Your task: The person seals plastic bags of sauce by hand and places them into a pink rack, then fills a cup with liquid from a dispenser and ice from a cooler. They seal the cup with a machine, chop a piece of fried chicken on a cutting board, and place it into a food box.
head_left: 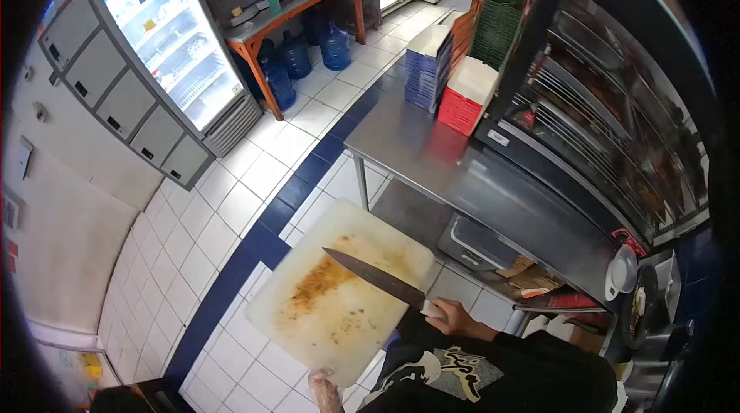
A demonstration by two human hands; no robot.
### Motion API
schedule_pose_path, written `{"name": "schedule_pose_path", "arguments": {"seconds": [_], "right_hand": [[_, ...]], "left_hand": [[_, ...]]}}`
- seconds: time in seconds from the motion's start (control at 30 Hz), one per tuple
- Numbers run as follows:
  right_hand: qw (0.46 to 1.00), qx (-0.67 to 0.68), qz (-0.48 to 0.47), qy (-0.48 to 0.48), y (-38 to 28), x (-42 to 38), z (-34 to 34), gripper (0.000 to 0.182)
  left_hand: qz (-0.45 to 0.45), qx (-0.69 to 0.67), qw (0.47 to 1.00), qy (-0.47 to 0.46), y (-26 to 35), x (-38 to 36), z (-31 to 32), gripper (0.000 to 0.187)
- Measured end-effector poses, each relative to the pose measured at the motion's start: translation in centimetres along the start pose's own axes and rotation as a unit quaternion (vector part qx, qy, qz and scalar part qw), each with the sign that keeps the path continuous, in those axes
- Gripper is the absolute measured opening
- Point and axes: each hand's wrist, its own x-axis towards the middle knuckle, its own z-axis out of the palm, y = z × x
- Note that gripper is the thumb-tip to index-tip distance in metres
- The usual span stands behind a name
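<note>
My right hand (456,320) is wrapped round the white handle of a large chef's knife (370,273). Its dark, broad blade points up and left, lying across the cutting board (378,336) in this view. The board is thick, white plastic, with orange-brown stains and small crumbs on its face. At its lower corner, my left hand (325,390), in a clear plastic glove, grips the edge; part of that hand is cut off by the frame. The board is in front of my body, above the tiled floor.
A steel table (408,139) holds stacked blue baskets (428,66), red baskets (466,97) and a glass display warmer (601,97). A grey bin (474,243) sits underneath. Leftward are a lit drinks fridge (173,35), grey lockers (116,89) and water jugs (335,47) under an orange-framed table (289,12).
</note>
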Motion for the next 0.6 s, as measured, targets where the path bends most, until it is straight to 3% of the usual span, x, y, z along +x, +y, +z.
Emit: {"name": "schedule_pose_path", "arguments": {"seconds": [0.03, 0.17, 0.27, 0.33, 0.43, 0.5, 0.6], "right_hand": [[0.998, -0.003, -0.052, 0.032, 0.0, 2.7, 0.8, 0.039], [0.997, 0.023, -0.045, 0.063, -0.8, 15.4, 3.4, 0.038], [0.994, 0.035, -0.074, 0.066, -2.5, 26.5, 4.2, 0.034], [0.994, 0.039, -0.067, 0.072, -3.2, 31.5, 4.2, 0.035], [0.992, 0.034, -0.056, 0.105, -0.9, 37.5, 5.3, 0.042], [0.998, 0.062, 0.003, 0.032, 0.5, 39.9, 4.3, 0.041], [0.996, 0.014, 0.033, 0.079, 2.5, 43.1, 3.6, 0.038]], "left_hand": [[0.02, 0.012, 0.999, 0.025, 0.0, 2.3, -0.2, 0.047], [0.075, 0.017, 0.995, 0.065, 5.5, 10.9, 5.5, 0.044], [0.016, 0.055, 0.996, -0.065, 11.2, 18.2, 8.0, 0.051], [0.298, 0.191, 0.933, -0.066, 14.0, 22.8, 12.1, 0.04], [0.25, 0.186, 0.95, -0.018, 18.2, 30.8, 14.5, 0.041], [0.224, 0.227, 0.948, 0.003, 21.0, 35.4, 15.9, 0.042], [0.22, 0.37, 0.902, 0.026, 24.5, 41.5, 18.5, 0.046]]}}
